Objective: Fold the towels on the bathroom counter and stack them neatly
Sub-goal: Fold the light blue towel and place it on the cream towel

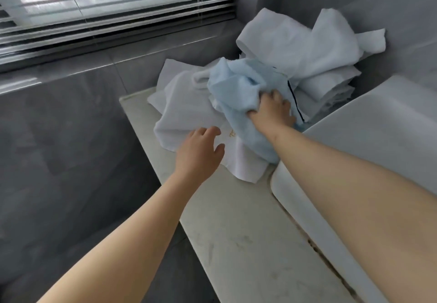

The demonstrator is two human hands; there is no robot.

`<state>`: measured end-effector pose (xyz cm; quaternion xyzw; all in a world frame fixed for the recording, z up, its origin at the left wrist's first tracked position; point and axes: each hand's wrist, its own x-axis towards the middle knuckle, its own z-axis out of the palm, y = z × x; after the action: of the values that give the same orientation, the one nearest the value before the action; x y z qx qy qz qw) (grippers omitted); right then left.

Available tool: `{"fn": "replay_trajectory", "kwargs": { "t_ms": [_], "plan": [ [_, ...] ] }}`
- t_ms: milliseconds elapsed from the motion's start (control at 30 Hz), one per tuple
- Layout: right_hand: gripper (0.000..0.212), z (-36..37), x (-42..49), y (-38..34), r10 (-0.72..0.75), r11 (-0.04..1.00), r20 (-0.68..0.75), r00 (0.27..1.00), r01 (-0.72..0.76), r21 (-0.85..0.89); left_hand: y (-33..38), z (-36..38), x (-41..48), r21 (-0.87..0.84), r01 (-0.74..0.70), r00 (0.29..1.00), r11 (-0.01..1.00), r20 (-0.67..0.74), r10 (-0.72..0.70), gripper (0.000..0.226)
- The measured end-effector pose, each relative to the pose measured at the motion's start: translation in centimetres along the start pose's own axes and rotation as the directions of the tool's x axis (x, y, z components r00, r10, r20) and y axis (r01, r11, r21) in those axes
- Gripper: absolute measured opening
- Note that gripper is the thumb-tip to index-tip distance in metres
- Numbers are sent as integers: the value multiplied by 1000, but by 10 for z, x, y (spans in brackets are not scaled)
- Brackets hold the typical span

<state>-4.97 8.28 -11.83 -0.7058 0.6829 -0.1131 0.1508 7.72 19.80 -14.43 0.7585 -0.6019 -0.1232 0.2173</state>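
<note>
Bathroom tabletop (236, 231), pale veined stone, runs along left side of white basin (369, 151). Dark grimy seam (326, 257) where basin rim meets stone. Grey tiled wall (59, 137) further left of basin.

Both forearms bare, extended fwd: L one left of basin, R one across basin's left rim.

L grip (201, 153): fingers apart, loosely bent, holding nothing. Sits over near part of white towel (184, 113), left of basin's far-left corner. Contact w/ cloth: cannot tell. White towel rumpled, unfolded; small gold embroidered mark (233, 133) just beside fingertips.

R grip (272, 111): clamped on light-blue towel (236, 89), fingers dug into bunched cloth. Blue towel crumpled, lying on top of white one; its near end touches basin's left rim. Dark navy trim line (294, 99) visible on basin side of R grip.

Beyond basin's far-left corner, in wall corner: heap of white towels (295, 47). Loose ones on top, a few flat folded layers (331, 89) beneath, close against basin's far rim.

Furthest, up-left of basin: window blinds (106, 6), horizontal slats part open, w/ grey sill (118, 66) below.
</note>
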Motion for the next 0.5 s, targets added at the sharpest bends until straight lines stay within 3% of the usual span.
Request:
{"fn": "replay_trajectory", "kwargs": {
  "t_ms": [100, 167, 233, 267, 333, 400, 500],
  "plan": [
    [28, 1, 0, -2, -80, 949, -167, 983, 126, 290, -6, 4, -3, -126, 58, 998, 990, -9, -60, 37],
    [22, -9, -9, -7, -70, 836, -266, 961, 202, 510, -6, 4, -5, -225, 81, 995, 971, -31, -90, 36],
    [17, -18, -24, -14, -58, 658, -311, 949, 271, 702, -3, 2, -8, -362, 103, 992, 927, -36, -124, 35],
    [17, -22, -33, -18, -38, 540, -304, 952, 275, 795, 0, 0, -10, -474, 124, 988, 872, -27, -155, 35],
    [19, -25, -52, -22, -5, 298, -239, 971, 229, 926, 7, -8, -15, -720, 186, 970, 669, 26, -242, 33],
    [22, -20, -73, -22, 21, 156, -135, 991, 130, 979, 13, -16, -21, -855, 247, 941, 456, 100, -324, 35],
    [26, -6, -105, -15, -8, -23, 69, 998, -69, 997, 10, -26, -31, -927, 309, 907, 213, 219, -360, 48]
  ]
}}
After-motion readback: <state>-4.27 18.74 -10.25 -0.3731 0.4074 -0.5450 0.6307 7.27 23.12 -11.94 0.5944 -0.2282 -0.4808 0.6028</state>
